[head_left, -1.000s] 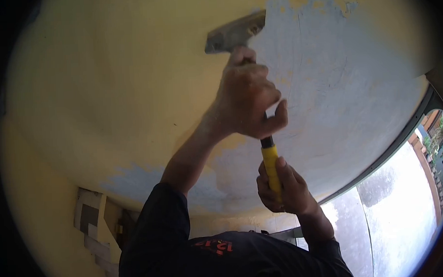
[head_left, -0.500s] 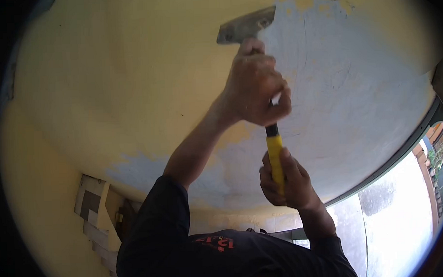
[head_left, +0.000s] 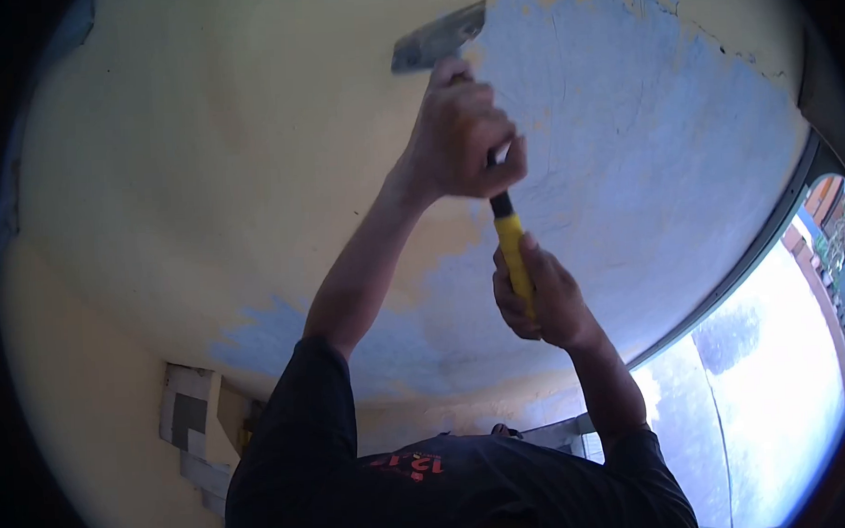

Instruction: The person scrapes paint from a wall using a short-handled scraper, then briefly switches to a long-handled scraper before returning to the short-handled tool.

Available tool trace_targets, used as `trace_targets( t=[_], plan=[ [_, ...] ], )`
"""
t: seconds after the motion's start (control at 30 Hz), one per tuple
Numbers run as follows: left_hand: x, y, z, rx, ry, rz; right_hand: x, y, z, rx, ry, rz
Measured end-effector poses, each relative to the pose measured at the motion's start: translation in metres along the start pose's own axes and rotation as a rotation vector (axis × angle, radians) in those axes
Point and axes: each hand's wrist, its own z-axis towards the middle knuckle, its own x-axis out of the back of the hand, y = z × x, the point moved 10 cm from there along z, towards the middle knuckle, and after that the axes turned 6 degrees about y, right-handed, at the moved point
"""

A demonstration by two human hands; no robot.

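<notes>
One long-handled scraper [head_left: 514, 261] slants up across the wall [head_left: 252, 177], its single wide metal blade [head_left: 439, 38] at the wall's upper edge, where cream paint meets one large blue-grey area [head_left: 642, 145]. The blade is slightly blurred; whether its whole edge touches the surface cannot be told.

Two hands are on the tool. The left hand [head_left: 466, 137] is curled around the dark upper shaft just below the blade, its thumb bowed out so that a small gap shows. The right hand [head_left: 546, 295] is closed around the yellow grip lower down, thumb along it.

The left hand hides much of the shaft, and the two forearms cover strips of the wall. Thin cracks run near its upper right corner. A smaller blue-grey patch shows toward the lower left, beside the left forearm.

Along the right edge curves one dark frame [head_left: 766, 243], with a bright, pale panel [head_left: 770, 345] beyond it. At lower left are grey, step-shaped blocks [head_left: 190, 416]. One dark shirt [head_left: 431, 496] with red print fills the bottom.
</notes>
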Motion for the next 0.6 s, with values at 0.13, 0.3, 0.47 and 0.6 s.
trace_targets(
  t=[0.13,0.3,0.47,0.6],
  plan=[
    [0.029,0.063,-0.090,0.195,-0.105,-0.067,0.006,0.091,-0.041,-0.082,0.010,-0.157],
    [0.011,0.164,-0.332,1.325,-0.165,-1.190,0.044,0.271,-0.098,-0.297,0.217,-0.537],
    [0.012,0.277,-0.542,1.887,-0.132,-1.488,0.066,0.363,-0.144,-0.601,0.379,-0.633],
    [0.070,0.367,-0.680,1.917,-0.625,-1.050,0.069,0.338,-0.137,-0.487,0.397,-0.803]
  ],
)
